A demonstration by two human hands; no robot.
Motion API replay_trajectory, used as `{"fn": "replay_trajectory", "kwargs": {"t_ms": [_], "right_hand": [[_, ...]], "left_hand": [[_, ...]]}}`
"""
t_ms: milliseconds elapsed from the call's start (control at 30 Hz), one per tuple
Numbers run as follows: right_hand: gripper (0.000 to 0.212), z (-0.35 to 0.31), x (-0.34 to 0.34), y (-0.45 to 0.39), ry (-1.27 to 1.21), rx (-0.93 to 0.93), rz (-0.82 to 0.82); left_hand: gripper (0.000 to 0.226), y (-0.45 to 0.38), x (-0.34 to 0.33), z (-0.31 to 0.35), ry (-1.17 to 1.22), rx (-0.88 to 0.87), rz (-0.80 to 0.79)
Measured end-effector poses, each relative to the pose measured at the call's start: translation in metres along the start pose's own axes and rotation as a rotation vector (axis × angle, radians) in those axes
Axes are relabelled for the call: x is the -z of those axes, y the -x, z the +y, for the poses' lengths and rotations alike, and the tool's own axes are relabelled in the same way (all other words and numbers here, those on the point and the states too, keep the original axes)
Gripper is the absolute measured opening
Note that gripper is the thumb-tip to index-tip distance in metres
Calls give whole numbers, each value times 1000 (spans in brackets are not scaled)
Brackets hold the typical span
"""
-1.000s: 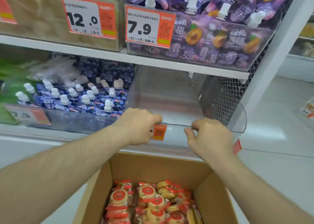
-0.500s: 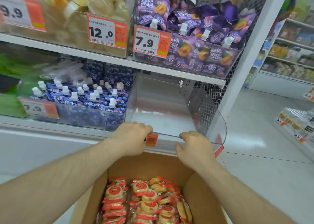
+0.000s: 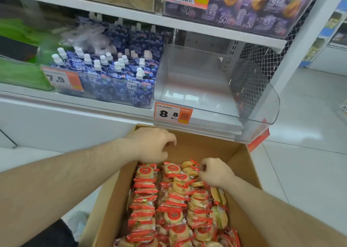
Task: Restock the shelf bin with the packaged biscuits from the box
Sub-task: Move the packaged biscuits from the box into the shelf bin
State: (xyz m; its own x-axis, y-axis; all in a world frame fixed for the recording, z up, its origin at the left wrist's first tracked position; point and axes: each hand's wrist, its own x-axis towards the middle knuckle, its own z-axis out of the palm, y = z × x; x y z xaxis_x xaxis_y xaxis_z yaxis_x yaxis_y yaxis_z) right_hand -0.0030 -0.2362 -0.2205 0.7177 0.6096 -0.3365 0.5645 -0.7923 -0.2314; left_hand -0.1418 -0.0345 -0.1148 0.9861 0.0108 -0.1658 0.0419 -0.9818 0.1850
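Note:
A clear plastic shelf bin point(image 3: 259, 104) with nothing in it stands on the lower shelf, with an orange 8.8 price tag point(image 3: 172, 113) on its front. Below it an open cardboard box point(image 3: 242, 164) holds several round biscuits in clear and red packets point(image 3: 174, 205). My left hand point(image 3: 152, 145) hovers over the box's far left corner, fingers curled and holding nothing. My right hand point(image 3: 214, 171) is down in the box, fingers pinched on a biscuit packet point(image 3: 189, 169) at the far end of the pile.
Left of the bin stands a bin of blue spouted pouches point(image 3: 112, 74) with a 7.9 tag. The shelf above holds purple pouches point(image 3: 253, 8). A white upright post point(image 3: 300, 53) and mesh panel bound the shelf on the right, with pale floor tiles point(image 3: 304, 153) beyond.
Both hands have let go of the bin's front edge and dropped to the box. The right hand has closed on a packet. The view has tilted downward.

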Motion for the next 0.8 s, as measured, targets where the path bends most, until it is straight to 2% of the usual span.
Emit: {"fn": "replay_trajectory", "kwargs": {"t_ms": [100, 200, 333, 400, 500, 667, 733, 800], "right_hand": [[11, -4, -41, -26, -51, -60, -151], [15, -11, -77, -48, -99, -112, -199], [61, -13, -109, -75, -38, -249, -221], [67, -15, -115, -83, -5, -288, -239], [68, -19, -112, -86, -13, -340, -283], [89, -28, -70, -70, -40, -430, -396], [94, -34, -49, -59, -187, -425, -400], [86, -48, -34, -42, -404, -370, -338]], "left_hand": [[41, -7, -10, -7, 58, 52, -85], [38, -17, -23, -14, 153, 90, -158], [35, -34, -42, -27, 331, 157, -221], [33, -39, -51, -32, 408, 193, -227], [32, -37, -65, -41, 515, 264, -270], [37, -32, -75, -48, 670, 421, -360], [44, -33, -74, -45, 813, 522, -374], [61, -32, -73, -40, 974, 624, -416]]}}
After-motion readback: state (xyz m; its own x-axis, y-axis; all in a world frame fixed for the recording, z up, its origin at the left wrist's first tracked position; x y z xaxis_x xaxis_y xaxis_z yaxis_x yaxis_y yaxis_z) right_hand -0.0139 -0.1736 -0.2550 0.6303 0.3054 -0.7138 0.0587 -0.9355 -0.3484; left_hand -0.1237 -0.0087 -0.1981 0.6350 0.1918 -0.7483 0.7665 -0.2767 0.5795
